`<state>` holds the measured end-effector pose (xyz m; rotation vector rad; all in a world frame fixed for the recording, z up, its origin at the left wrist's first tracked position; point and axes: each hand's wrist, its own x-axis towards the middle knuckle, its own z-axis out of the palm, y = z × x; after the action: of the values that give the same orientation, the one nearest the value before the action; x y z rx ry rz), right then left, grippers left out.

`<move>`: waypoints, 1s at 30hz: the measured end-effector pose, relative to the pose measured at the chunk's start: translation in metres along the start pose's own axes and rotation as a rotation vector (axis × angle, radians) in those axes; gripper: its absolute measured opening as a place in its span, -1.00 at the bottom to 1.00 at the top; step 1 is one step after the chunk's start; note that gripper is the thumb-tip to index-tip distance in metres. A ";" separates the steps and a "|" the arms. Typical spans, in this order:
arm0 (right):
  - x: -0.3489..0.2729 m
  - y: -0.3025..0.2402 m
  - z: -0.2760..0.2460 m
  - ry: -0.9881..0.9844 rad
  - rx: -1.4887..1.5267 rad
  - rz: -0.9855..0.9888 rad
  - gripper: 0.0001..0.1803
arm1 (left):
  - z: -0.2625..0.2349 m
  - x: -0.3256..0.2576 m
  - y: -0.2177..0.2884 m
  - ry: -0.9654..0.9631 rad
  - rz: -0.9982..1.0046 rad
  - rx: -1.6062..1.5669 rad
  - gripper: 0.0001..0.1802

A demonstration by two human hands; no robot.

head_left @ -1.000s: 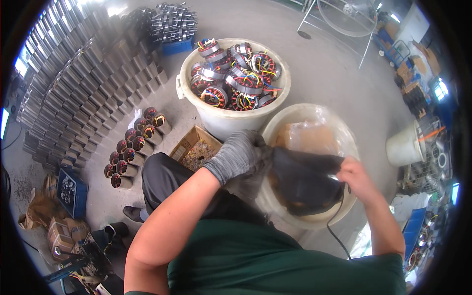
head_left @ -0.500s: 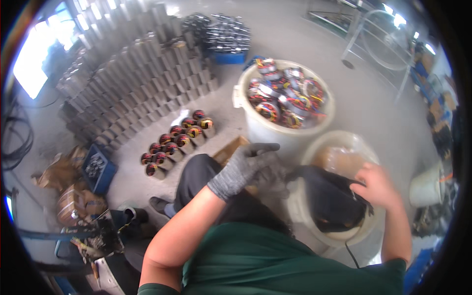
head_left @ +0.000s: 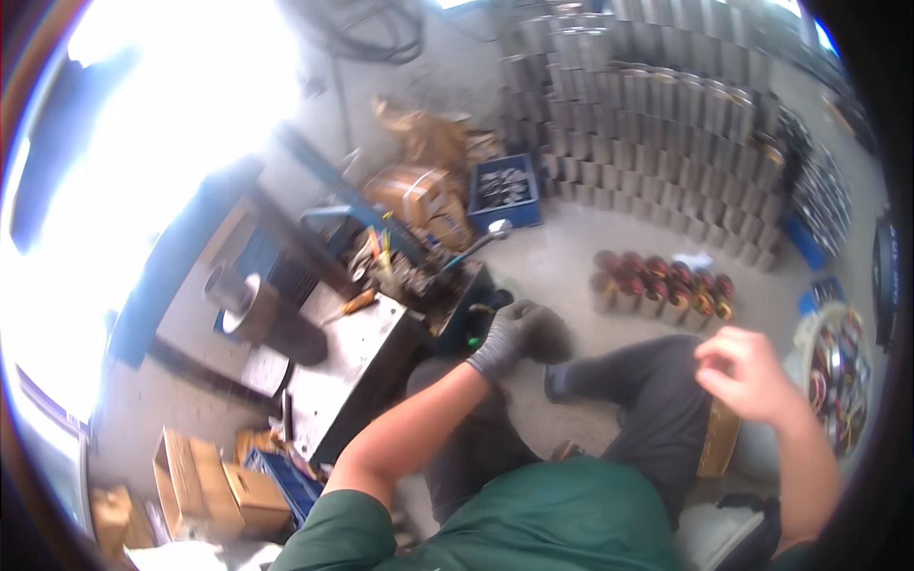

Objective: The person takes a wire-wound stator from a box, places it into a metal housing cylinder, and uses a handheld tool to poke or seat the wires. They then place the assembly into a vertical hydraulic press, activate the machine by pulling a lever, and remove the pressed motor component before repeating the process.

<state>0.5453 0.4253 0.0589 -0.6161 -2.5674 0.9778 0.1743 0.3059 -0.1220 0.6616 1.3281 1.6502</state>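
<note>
My left hand (head_left: 514,335), in a grey knit glove, is in front of me beside the workbench's dark side. Its fingers are smeared by motion into a dark patch, so I cannot tell what, if anything, they hold. My bare right hand (head_left: 750,373) is raised over my right knee with its fingers loosely bent and a gap between thumb and fingers. Nothing shows in it. Nearest to it, on the floor beyond, stand short metal cylinders (head_left: 652,290) with red and yellow windings inside, in rows.
A machine bench with a bare metal plate (head_left: 347,366) stands to the left, holding a dark cylinder (head_left: 286,328) and an orange-handled tool (head_left: 358,303). Beyond are a blue crate (head_left: 505,195), cartons (head_left: 419,195) and stacked metal tubes (head_left: 657,143). A white tub (head_left: 809,335) of wound parts is at right.
The view has swung left, bringing the bench in. My right hand has come away from the black cloth-like thing at the tub, and my left hand is now beside the bench.
</note>
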 end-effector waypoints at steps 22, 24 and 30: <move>-0.009 0.168 0.157 0.624 0.211 0.377 -0.90 | -0.088 -0.022 -0.030 0.416 0.101 -0.161 -0.81; -0.076 0.168 0.162 0.642 0.398 0.734 -0.87 | -0.054 -0.008 -0.029 0.402 0.056 -0.070 -0.79; -0.233 0.131 0.210 -0.008 0.268 1.314 -0.74 | -0.026 0.025 -0.066 0.266 0.102 -0.081 -0.82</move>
<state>0.6883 0.2816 -0.2143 -2.2694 -1.7352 1.5660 0.1613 0.3176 -0.1948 0.4805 1.4240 1.9158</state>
